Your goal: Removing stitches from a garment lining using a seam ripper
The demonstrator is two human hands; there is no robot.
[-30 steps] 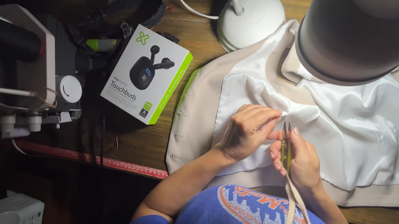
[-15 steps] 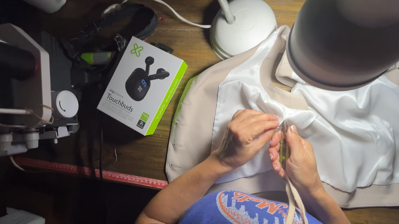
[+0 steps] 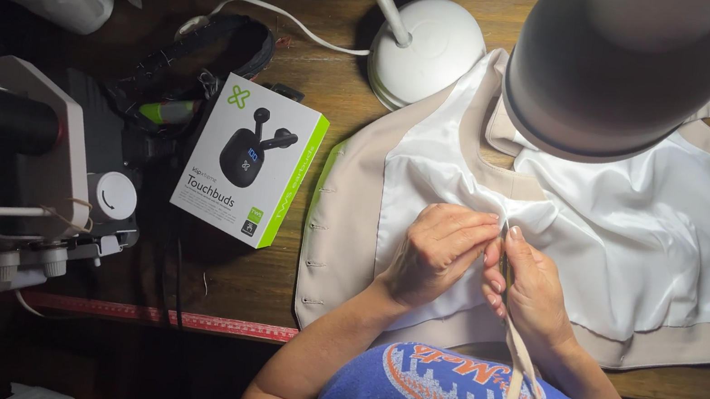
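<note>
Your left hand [image 3: 437,254] pinched the white lining [image 3: 642,237] closed-fingered; your right hand [image 3: 531,287], just beside it, gripped a slim dark tool [image 3: 505,256] standing upright between both hands.

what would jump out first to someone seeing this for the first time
The two hands, left hand and right hand, pinching white lining of a beige garment at centre. Above them looms a big grey lamp shade, and a white-and-green earbud box lies on the wooden table to the left.
</note>
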